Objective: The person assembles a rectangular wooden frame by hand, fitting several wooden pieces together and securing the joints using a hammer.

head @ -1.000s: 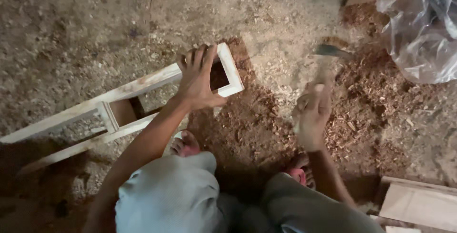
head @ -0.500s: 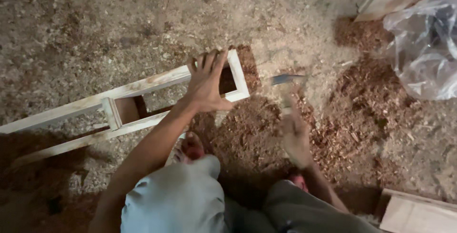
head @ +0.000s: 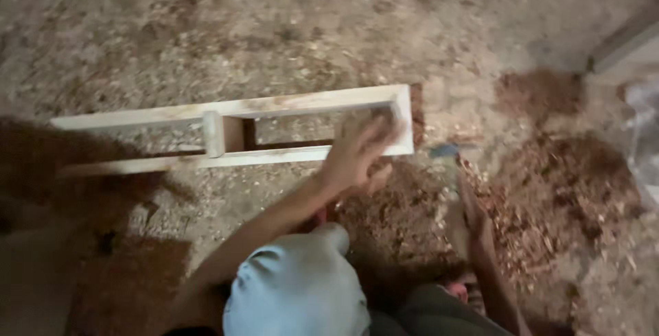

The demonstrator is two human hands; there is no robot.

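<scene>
A pale wooden frame (head: 274, 109), two long rails with cross pieces, lies on the sawdust-covered ground. My left hand (head: 357, 154) presses flat on its right end, fingers spread over the end piece. My right hand (head: 467, 216) grips the handle of a hammer (head: 449, 152), whose metal head sits just right of the frame's end. The picture is blurred by motion.
Reddish wood shavings (head: 549, 185) lie in heaps to the right of the frame. A clear plastic bag (head: 645, 137) shows at the right edge, a pale board (head: 625, 41) at the upper right. My knees (head: 295, 288) fill the bottom.
The hammer has swung down and left towards the frame's end. The view has shifted, so the frame lies more level. My left hand stays on the frame.
</scene>
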